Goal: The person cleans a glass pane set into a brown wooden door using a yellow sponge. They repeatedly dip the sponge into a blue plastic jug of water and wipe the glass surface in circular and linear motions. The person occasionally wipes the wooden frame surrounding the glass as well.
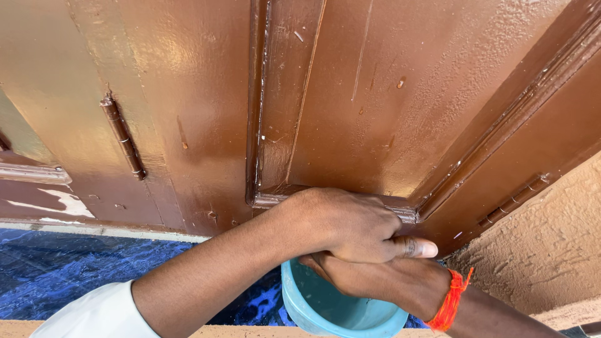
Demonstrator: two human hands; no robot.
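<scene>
left hand (350, 225) is curled up tight against the bottom moulding of the brown painted door (388, 94), thumb sticking out to the side; can't tell what's inside it. right hand (375, 278), orange thread on the wrist, sits just under it, gripping the rim of a light blue bowl (332, 310).

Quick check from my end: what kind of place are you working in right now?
Likely a doorway of a house under repainting: a glossy brown panelled door with hinges, a rough plastered wall, and a blue sheet on the floor.
</scene>
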